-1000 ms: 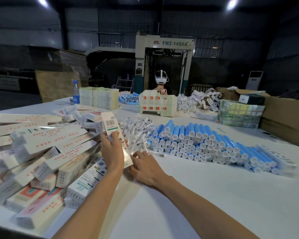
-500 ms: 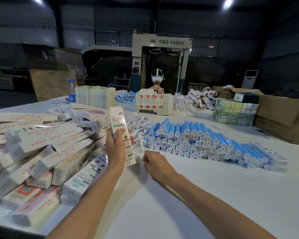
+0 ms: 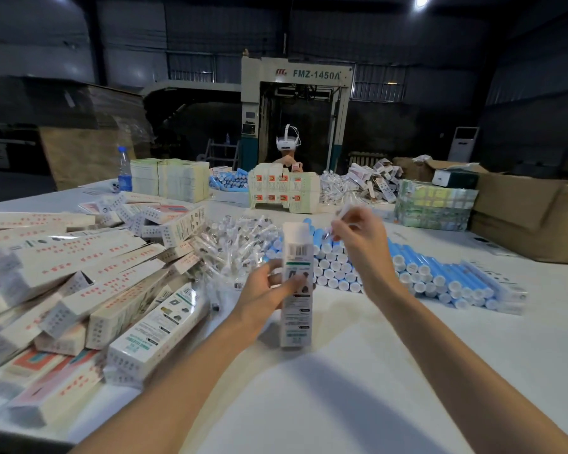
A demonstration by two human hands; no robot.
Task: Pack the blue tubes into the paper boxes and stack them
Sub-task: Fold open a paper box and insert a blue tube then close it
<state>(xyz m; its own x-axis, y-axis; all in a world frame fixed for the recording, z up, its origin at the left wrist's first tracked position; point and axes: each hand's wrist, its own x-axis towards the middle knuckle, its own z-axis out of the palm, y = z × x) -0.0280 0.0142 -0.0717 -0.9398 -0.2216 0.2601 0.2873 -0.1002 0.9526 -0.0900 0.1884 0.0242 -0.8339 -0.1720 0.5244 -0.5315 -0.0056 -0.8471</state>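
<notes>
My left hand [image 3: 269, 291] grips a long white paper box [image 3: 296, 283] and holds it upright, its lower end on the white table [image 3: 358, 371]. Just right of the box top, my right hand [image 3: 358, 244] pinches a small clear plastic packet [image 3: 343, 213], raised above the table. Behind both hands lies a stacked row of blue tubes with white caps [image 3: 417, 273]. A heap of the same paper boxes [image 3: 79, 283] fills the table's left side.
A pile of clear wrapped packets [image 3: 233, 244] lies between the box heap and the tubes. Across the table sits a person in a white headset [image 3: 287, 144] behind stacked boxes [image 3: 284, 193]. Cardboard cartons [image 3: 525, 214] stand at the right, a water bottle [image 3: 124, 170] at the far left.
My left hand has brought the box to the right and stood it upright. My right hand has lifted off the packet pile with a clear packet pinched in its fingers.
</notes>
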